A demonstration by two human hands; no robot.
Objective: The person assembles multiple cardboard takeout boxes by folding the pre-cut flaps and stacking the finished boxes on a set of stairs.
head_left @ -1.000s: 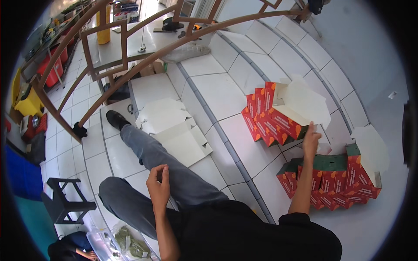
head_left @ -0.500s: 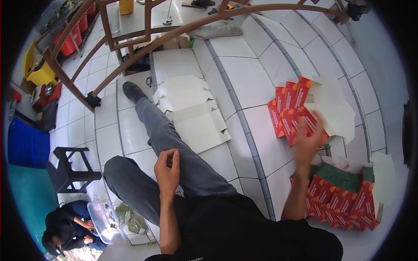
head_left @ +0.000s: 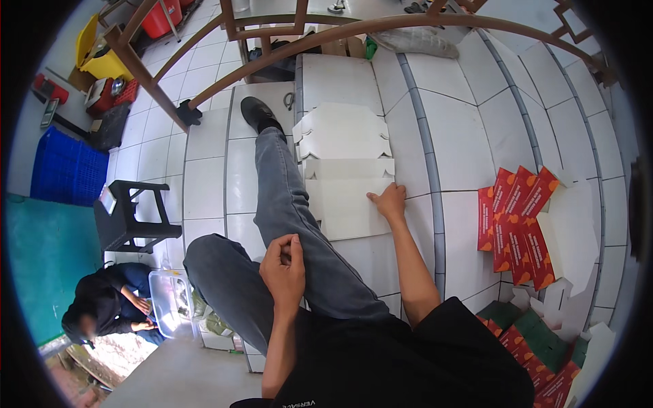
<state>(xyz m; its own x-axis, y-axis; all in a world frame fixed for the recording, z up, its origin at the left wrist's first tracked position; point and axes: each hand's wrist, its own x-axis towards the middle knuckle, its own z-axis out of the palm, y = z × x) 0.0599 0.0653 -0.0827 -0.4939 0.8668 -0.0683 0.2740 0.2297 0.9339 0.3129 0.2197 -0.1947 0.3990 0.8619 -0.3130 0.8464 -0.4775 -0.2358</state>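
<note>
Flat white cardboard box blanks (head_left: 348, 204) with notched edges lie on the tiled step beside my outstretched leg. My right hand (head_left: 389, 202) is at the right edge of the nearer blank, its thumb on top and the fingers closed at the rim. Over my thigh, my left hand (head_left: 284, 268) is loosely curled, thumb against the forefinger, and no object shows in it. Red-and-white folded boxes (head_left: 517, 231) lie fanned out on a higher step to the right. More red boxes (head_left: 537, 347), with green surfaces showing, sit close to my right side.
A brown metal railing (head_left: 326, 26) curves across the far side. To the left stand a black stool (head_left: 129, 211), a blue crate (head_left: 67, 163) and a yellow bin (head_left: 102, 54). Another person (head_left: 112, 299) sits low at left beside a clear plastic tub (head_left: 171, 302).
My right hand has moved left from the red boxes to the white blank's edge. The view has turned rightward. My left hand stays curled over my thigh.
</note>
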